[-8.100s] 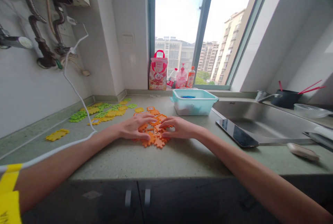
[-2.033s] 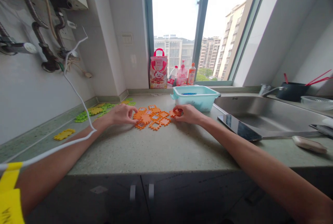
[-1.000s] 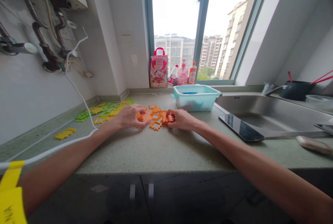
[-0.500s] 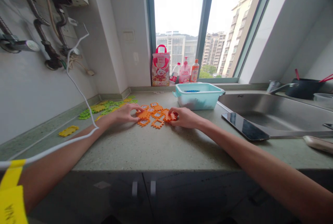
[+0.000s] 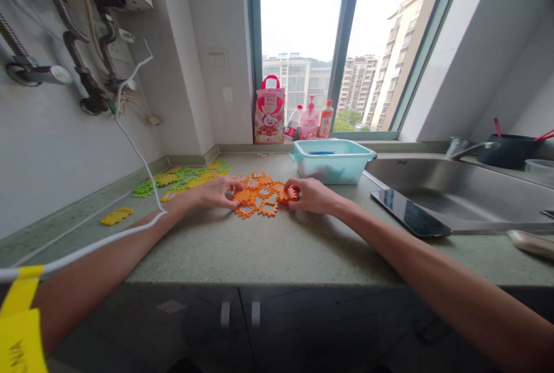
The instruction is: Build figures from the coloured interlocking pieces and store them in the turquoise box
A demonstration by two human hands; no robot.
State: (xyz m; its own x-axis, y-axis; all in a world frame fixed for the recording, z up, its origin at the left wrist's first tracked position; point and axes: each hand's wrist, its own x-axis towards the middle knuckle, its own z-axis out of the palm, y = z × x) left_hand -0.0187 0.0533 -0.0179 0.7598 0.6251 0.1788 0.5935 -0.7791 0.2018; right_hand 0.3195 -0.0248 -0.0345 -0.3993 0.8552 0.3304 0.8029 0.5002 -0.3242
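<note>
Several orange foam puzzle pieces with notched edges lie in a loose cluster on the counter; some show white printed faces. My left hand is closed at the cluster's left side, thumb and fingers on the edge of an orange piece. On the right side, my right hand pinches another orange piece between thumb and fingers. A hollow square orange frame piece rests between the hands, at the near side of the cluster.
Green and yellow puzzle pieces spread behind my left forearm, with a yellow piece apart. A teal basin holds something blue. A phone lies by the sink. A white cable crosses my left arm.
The whole view has shifted slightly. Both hands stay at the orange cluster, with only small movements of the fingers and pieces.
</note>
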